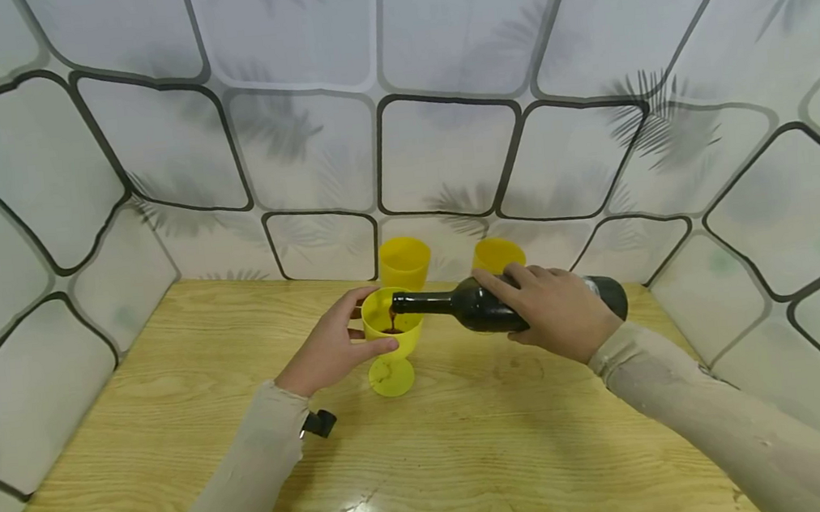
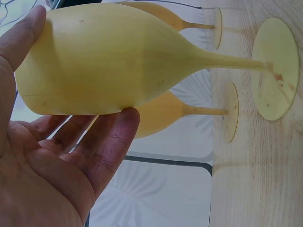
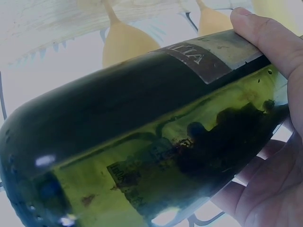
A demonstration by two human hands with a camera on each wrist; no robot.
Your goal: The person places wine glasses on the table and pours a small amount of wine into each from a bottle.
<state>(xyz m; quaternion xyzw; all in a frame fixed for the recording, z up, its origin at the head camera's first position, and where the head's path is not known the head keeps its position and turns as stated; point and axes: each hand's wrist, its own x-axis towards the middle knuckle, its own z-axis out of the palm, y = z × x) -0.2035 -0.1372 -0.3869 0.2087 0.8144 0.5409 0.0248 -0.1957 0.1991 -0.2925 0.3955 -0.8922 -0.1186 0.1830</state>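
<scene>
My left hand (image 1: pixel 337 340) holds a yellow goblet (image 1: pixel 393 373) by its bowl, thumb on the near side and fingers round the far side. In the left wrist view the goblet (image 2: pixel 109 56) shows its stem and a round foot with reddish spots. My right hand (image 1: pixel 550 309) grips a dark green wine bottle (image 1: pixel 476 305) round its body. The bottle lies almost level, its mouth over the goblet's rim, and a thin dark red stream runs into the bowl, where some dark liquid shows. The right wrist view shows the labelled bottle (image 3: pixel 94 99) with dark liquid inside.
Behind the held goblet stands an orange-yellow goblet (image 1: pixel 405 261), and another goblet (image 1: pixel 498 256) is partly hidden behind the bottle. All are on a light wooden table (image 1: pixel 471 454). Patterned white walls (image 1: pixel 313 151) enclose its back and sides. A small black object (image 1: pixel 320 423) shows by the left sleeve.
</scene>
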